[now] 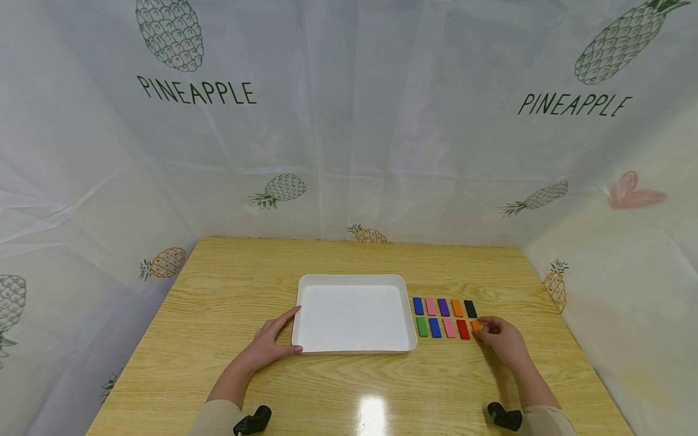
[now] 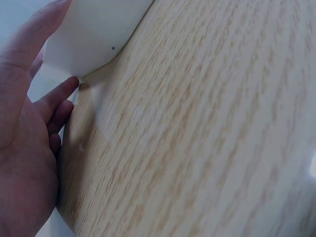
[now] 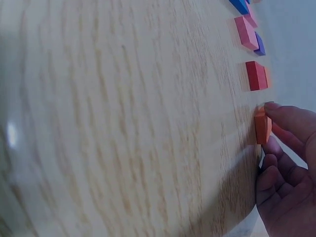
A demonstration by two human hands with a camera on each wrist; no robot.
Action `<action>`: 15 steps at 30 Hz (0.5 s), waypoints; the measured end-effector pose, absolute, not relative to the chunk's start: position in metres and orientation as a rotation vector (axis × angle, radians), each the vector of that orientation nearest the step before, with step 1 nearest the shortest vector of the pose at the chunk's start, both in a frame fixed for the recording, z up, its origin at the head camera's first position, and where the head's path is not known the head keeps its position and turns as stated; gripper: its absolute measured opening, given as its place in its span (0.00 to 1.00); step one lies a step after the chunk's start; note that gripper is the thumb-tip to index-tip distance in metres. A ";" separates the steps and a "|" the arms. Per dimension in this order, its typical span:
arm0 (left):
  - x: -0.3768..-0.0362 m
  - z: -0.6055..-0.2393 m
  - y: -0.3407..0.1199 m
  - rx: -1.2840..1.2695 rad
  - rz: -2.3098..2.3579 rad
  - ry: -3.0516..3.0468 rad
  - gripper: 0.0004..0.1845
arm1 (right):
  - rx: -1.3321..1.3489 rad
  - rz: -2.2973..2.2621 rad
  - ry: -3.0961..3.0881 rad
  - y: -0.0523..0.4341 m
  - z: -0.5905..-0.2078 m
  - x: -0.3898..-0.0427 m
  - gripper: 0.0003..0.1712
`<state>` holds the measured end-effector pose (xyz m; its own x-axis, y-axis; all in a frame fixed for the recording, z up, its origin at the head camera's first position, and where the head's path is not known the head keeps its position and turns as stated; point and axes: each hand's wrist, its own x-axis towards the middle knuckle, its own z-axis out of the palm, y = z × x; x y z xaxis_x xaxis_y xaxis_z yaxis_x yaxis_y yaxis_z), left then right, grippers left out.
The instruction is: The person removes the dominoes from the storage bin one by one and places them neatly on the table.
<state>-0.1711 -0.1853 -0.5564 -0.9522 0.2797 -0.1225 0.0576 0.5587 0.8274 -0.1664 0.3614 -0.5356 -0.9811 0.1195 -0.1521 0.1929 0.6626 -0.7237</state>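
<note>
A shallow white tray (image 1: pixel 354 278) lies on the wooden table. My left hand (image 1: pixel 267 346) rests at its left side, thumb at the near corner and a finger stretched along the edge. In the left wrist view, fingertips touch the white wall of the tray (image 2: pixel 98 39). Right of the tray, my right hand (image 1: pixel 503 340) pinches an orange block (image 1: pixel 476 325) at the right end of the near row. The right wrist view has the orange block (image 3: pixel 261 127) between thumb and fingers, close to the tabletop.
Beside the held block stand a red block (image 1: pixel 463 329), a pink block (image 1: pixel 449 328), a blue block (image 1: pixel 434 328) and a green block (image 1: pixel 422 327). A far row runs from a blue block (image 1: pixel 418 306) to a black block (image 1: pixel 470 309). Pineapple-print curtains (image 1: pixel 349 139) surround the table.
</note>
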 end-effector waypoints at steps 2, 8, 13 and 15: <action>-0.171 -0.556 -0.185 0.282 1.341 2.557 0.48 | 0.257 -1.216 2.791 0.362 -0.535 -0.166 0.25; -0.171 -0.557 -0.185 0.299 1.338 2.563 0.48 | 0.231 -1.212 2.802 0.362 -0.533 -0.165 0.22; -0.172 -0.557 -0.187 0.338 1.322 2.572 0.48 | 0.226 -1.205 2.800 0.361 -0.529 -0.163 0.22; -0.172 -0.555 -0.189 0.342 1.337 2.564 0.48 | 0.219 -1.197 2.796 0.360 -0.527 -0.163 0.22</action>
<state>-0.1716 -0.1888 -0.5553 -0.9466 0.3085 -0.0938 0.0997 0.5567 0.8247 -0.1626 0.3602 -0.5266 -0.9855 0.0950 -0.1407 0.1674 0.6824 -0.7116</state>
